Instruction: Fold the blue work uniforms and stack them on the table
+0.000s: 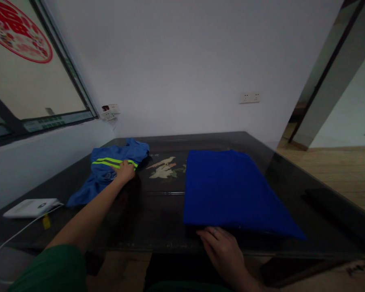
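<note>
At the left of the table lies a crumpled blue work garment (105, 172) with two yellow-green stripes. My left hand (126, 172) reaches onto it, fingers bent over the striped part and closed on the fabric. A bright blue cloth (225, 188) is spread flat at the centre right, its near right corner drawn out to a point. Just below this cloth's near edge rests my right hand (223, 249), fingers curled together and a ring on one of them. No fabric shows between those fingers, and their tips are close to the cloth's edge.
The dark table (161, 227) has a bird picture (164, 168) on its top. A white box-like device (32, 207) with a cable (26, 231) lies at the left. A dark flat object (337, 213) is at the right edge. Wall (182, 81) and window (39, 89) bound the table.
</note>
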